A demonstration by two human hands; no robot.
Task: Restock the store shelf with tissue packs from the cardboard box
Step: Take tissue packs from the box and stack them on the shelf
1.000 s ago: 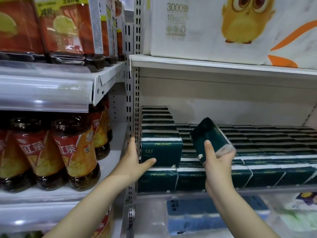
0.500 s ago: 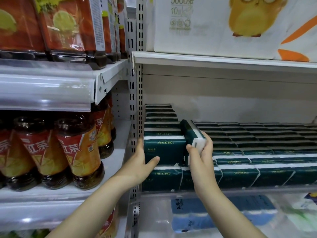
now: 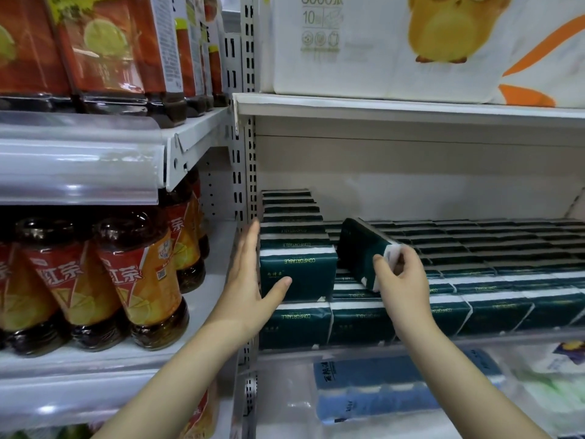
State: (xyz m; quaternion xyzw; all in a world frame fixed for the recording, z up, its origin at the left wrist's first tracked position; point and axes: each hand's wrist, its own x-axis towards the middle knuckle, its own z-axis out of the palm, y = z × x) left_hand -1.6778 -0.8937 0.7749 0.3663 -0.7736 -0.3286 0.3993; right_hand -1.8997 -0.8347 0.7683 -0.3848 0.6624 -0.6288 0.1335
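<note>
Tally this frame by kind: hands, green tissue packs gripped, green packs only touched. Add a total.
Hands: 2 (left hand, right hand)
Packs gripped: 1 (tilted green pack, in right hand)
Packs only touched: 1 (front stacked green pack, left hand rests against it)
Total: 4

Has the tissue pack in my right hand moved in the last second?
Yes. The tissue pack, gripped by the right hand, has moved left, closing the gap to the taller stack.
</note>
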